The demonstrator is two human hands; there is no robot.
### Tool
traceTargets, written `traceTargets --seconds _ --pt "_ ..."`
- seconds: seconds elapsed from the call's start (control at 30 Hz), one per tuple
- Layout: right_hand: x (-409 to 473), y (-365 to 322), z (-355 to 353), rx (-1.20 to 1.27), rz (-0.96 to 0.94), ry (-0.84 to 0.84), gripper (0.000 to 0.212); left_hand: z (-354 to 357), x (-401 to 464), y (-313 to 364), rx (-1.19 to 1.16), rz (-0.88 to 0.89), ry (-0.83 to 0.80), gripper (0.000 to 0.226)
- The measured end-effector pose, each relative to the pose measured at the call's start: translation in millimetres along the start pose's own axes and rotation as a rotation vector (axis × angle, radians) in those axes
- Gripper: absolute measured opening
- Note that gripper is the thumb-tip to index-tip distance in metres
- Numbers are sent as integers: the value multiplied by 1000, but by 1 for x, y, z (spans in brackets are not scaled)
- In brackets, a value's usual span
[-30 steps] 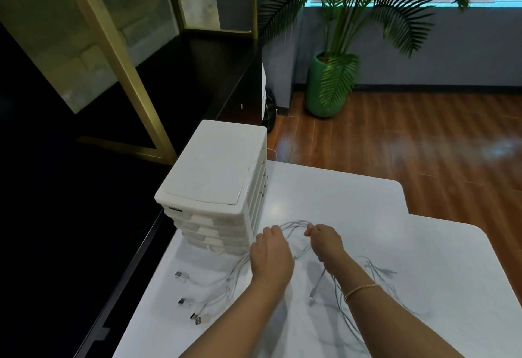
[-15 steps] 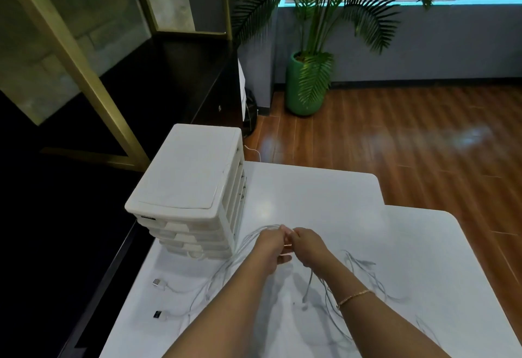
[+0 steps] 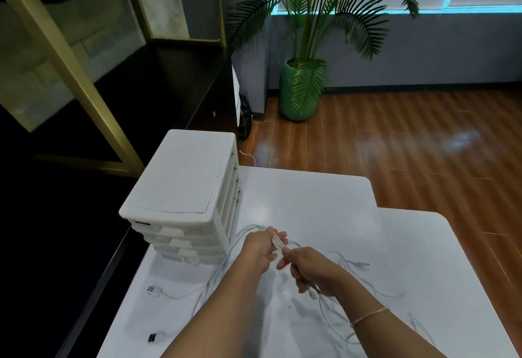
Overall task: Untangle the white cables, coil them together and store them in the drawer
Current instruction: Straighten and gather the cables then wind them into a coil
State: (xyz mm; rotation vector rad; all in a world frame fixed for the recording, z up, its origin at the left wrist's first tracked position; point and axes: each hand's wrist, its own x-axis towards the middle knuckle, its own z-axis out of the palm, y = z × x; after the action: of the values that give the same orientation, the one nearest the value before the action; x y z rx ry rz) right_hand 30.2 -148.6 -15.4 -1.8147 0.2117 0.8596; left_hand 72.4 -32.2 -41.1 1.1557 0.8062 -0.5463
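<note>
Several thin white cables (image 3: 347, 278) lie tangled on the white table (image 3: 324, 205), their strands gathered between my hands. My left hand (image 3: 261, 247) grips the bundled strands just in front of the white drawer unit (image 3: 183, 185). My right hand (image 3: 310, 268) holds the same bundle a little nearer to me, fingers curled round it. Loose ends trail left, where two USB plugs (image 3: 154, 290) lie on the table. The drawers look closed.
A black cabinet with gold frame (image 3: 70, 69) stands left of the table. A potted palm in a green pot (image 3: 300, 89) stands on the wooden floor beyond. A second white table top (image 3: 452, 273) adjoins on the right.
My hands came together from apart and now hold the gathered strands lifted off the table. The camera view shifted a little, moving the drawer unit left in the picture.
</note>
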Motion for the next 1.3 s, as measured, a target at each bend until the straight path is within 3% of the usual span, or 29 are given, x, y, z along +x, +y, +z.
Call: traceTargets --seconds 0.1,0.3,0.5,0.6,0.77,1.07,1.3 --pt "-4 6 -3 46 53 15 50 3 -2 0 -93 -21 -25 24" --pt "-7 12 -10 261 126 -109 27 4 -6 2 -163 -7 -29 26" --pt "-6 11 -3 -143 132 -16 31 0 -2 -1 -215 -27 -17 28" --pt "-4 12 0 -205 93 21 33 -1 -1 -2 -221 -34 -1 31" --pt "-8 13 1 109 165 -5 55 -3 -2 0 -217 -15 10 31" --pt "-15 9 -2 37 193 -99 34 -2 -7 -1 -191 -2 -13 29" --pt "-15 17 9 -156 121 29 18 -2 -10 -5 -171 11 -6 29"
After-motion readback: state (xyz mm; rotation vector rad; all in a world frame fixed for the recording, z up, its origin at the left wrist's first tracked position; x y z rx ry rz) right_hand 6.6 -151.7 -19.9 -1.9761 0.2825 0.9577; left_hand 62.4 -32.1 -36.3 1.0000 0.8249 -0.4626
